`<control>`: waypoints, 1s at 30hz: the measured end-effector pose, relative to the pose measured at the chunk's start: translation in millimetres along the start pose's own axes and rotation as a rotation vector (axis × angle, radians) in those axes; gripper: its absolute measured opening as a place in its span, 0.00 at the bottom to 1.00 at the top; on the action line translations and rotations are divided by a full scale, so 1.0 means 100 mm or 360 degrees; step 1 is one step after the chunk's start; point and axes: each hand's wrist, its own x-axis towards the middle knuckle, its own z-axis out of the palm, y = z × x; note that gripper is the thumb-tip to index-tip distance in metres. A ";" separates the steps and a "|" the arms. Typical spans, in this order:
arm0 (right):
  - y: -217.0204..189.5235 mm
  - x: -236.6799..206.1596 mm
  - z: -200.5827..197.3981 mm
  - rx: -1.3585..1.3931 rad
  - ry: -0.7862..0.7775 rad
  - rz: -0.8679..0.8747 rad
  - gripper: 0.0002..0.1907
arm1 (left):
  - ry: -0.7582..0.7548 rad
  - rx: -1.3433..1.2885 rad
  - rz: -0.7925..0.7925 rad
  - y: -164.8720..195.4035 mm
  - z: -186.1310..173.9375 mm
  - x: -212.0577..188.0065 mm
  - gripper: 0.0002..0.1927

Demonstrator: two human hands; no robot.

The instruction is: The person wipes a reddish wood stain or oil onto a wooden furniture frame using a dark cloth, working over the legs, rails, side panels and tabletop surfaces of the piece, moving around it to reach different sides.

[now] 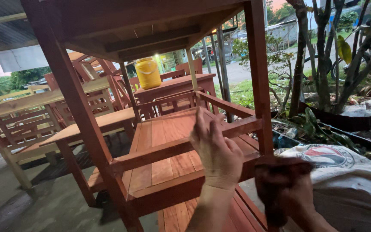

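A reddish-brown wooden shelf unit (pixel 164 141) stands in the foreground of an open-air furniture yard, its slatted middle shelf level with the viewer and its two front posts rising out of the top of the frame. The person's left hand (pixel 215 150) is raised at the thin front rail (pixel 181 148) of that shelf, seen from the back, fingers (pixel 202 124) pointing upward and curled loosely over the rail rather than clenched on it. The right hand (pixel 290 197), lower and just beside the right front post (pixel 260 86), is closed around a dark, stained rag (pixel 280 180) that hides most of the fingers; the rag sits near the foot of the post, though whether it touches the wood cannot be told. A lower slatted shelf (pixel 220 217) shows beneath the wrists. Behind the unit, more stained and unfinished wooden tables and chairs (pixel 31 116) crowd a concrete floor (pixel 44 202) under a corrugated roof, and a yellow plastic jar (pixel 147 73) stands on a red-brown table (pixel 181 83) farther back. To the right lie a printed white sack (pixel 344 172) and leafy plants (pixel 314 124), with thin tree trunks (pixel 299 56) and a road beyond in dim light.
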 end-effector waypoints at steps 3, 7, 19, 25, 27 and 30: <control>0.11 0.17 0.20 -0.0065 0.0570 -0.0578 0.23 | 0.0028 0.0024 0.0009 -0.03 -0.14 0.07 0.28; 0.28 0.22 0.76 0.0540 0.0250 -0.0514 0.24 | -0.0059 -0.0011 -0.0019 -0.06 -0.39 0.08 0.30; -0.41 -0.64 2.00 0.0122 -0.0239 -0.1077 0.17 | 0.0100 0.0233 0.0097 -0.34 -0.87 0.10 0.29; -0.54 -0.67 1.89 0.0110 -0.0277 -0.1196 0.19 | 0.0025 0.0281 0.0066 -0.32 -0.93 -0.02 0.28; -0.68 -0.74 2.03 0.0096 -0.0280 -0.1241 0.19 | -0.0019 0.0226 0.0017 -0.29 -0.91 -0.05 0.28; -0.74 -0.68 1.98 0.0117 -0.0284 -0.1254 0.21 | -0.0027 0.0189 -0.0004 -0.24 -0.83 -0.05 0.28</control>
